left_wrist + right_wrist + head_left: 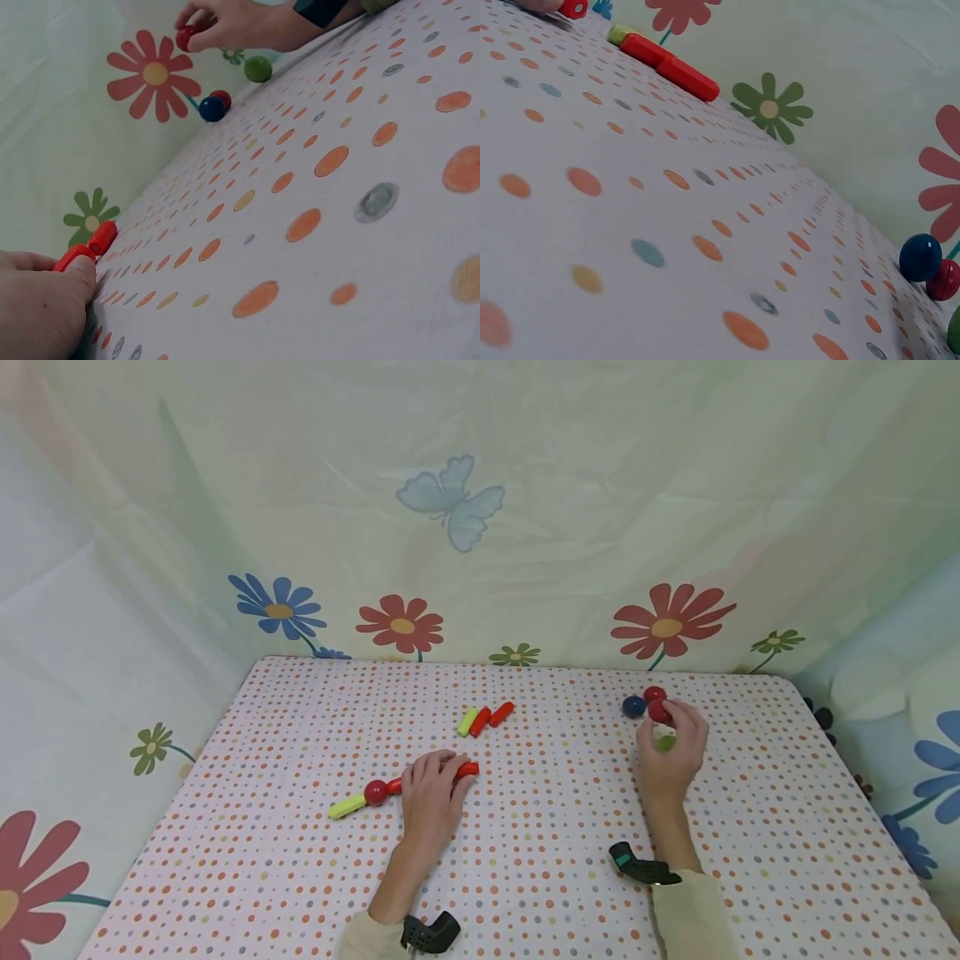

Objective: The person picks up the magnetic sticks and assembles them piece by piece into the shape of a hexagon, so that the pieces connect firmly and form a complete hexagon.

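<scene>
Just right of the blue ball (633, 707), pinches a red ball (659, 711) between thumb and fingers of the right hand (671, 770), raised above the dotted table (555, 860). Behind and right of the blue ball, a second red ball (655, 692); to its near right, partly hidden by the right hand, a green ball (664, 743). Well left of the blue ball and nearer the person, grips a red tube (469, 769) with thumb and bent fingers of the left hand (431, 793). Farther left of the blue ball, in line with that tube, another red tube (393, 787), then a third red ball (376, 792) and a yellow tube (347, 807); cannot tell whether joined under the left hand. Left of the blue ball, side by side, three loose tubes (481, 722): one yellow, two red.
</scene>
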The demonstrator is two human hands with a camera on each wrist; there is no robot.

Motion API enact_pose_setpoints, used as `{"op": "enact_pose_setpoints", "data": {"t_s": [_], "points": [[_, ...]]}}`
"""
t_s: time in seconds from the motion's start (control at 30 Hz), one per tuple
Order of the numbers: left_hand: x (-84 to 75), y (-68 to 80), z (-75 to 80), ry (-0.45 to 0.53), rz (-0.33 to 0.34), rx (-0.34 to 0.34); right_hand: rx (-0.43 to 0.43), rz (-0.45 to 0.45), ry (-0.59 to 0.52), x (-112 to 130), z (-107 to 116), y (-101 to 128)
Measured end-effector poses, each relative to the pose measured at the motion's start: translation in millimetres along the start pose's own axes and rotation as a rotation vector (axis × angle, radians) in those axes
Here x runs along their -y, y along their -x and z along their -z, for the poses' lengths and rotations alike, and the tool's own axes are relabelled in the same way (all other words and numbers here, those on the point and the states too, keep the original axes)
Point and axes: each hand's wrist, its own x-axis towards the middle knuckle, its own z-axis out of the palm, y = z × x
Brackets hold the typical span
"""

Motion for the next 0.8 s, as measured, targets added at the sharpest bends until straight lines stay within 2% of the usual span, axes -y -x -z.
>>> {"op": "enact_pose_setpoints", "data": {"t_s": [0.13, 0.27, 0.4, 0.6, 0.7, 0.8], "points": [[0.1, 0.3, -0.2, 0.003, 0.001, -0.006, -0.003, 0.066, -0.080, 7.3, -12.2, 7.1], [0.1, 0.5, -0.3, 0.003, -0.004, -0.016, 0.088, 0.082, -0.141, 22.7, -25.8, 19.7], [-0.2, 0.7, 0.1, 0.000, -0.012, -0.013, 0.284, 0.009, -0.239, 48.0, -39.5, 39.0], [0.0, 0.4, -0.5, -0.005, -0.018, -0.021, 0.674, -0.281, -0.415, 85.6, -56.0, 67.5], [0.3, -0.1, -1.3, -0.007, -0.021, -0.032, 0.815, -0.341, -0.475, 95.3, -59.2, 74.9], [0.8, -0.8, -1.8, -0.006, -0.023, -0.038, 0.881, -0.337, -0.519, 98.6, -60.0, 78.0]]}}
